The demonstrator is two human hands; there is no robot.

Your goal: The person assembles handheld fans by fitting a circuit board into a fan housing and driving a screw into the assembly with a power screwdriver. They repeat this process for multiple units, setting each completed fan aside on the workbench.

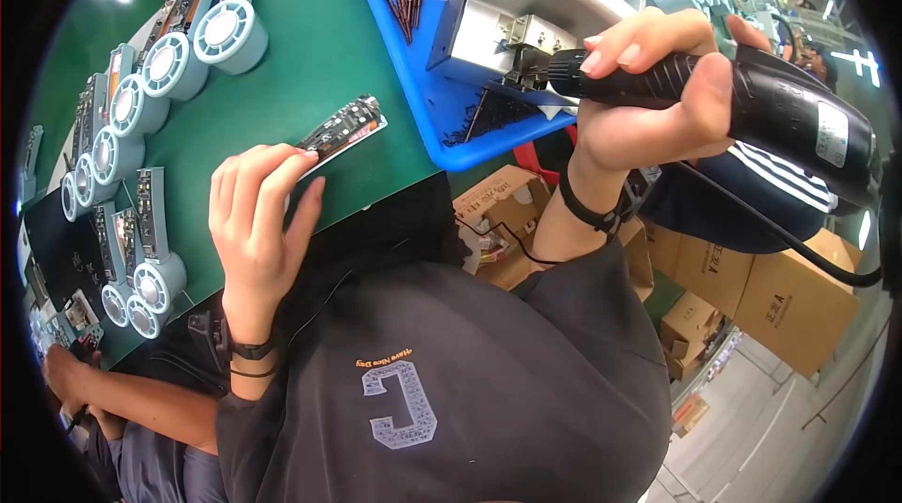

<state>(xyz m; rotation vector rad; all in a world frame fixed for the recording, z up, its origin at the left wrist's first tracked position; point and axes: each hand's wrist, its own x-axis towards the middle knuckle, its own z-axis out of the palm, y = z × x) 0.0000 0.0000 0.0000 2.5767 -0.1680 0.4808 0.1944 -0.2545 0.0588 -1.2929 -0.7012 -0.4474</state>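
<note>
My left hand is closed around the near end of a narrow circuit-board assembly, whose populated far end sticks out past my fingers over the green mat. Part of that piece is hidden under the hand. Raised at the right, my right hand grips a black electric screwdriver with a cable at its rear. The driver's nose end is at the front of a silver screw feeder; the fingers and the nose hide whether the bit touches it.
Round light-blue housings with attached circuit boards stand in rows at the left. The feeder sits in a blue tray with black screws and brown rods. Cardboard boxes are below right. Another person's arm is at lower left.
</note>
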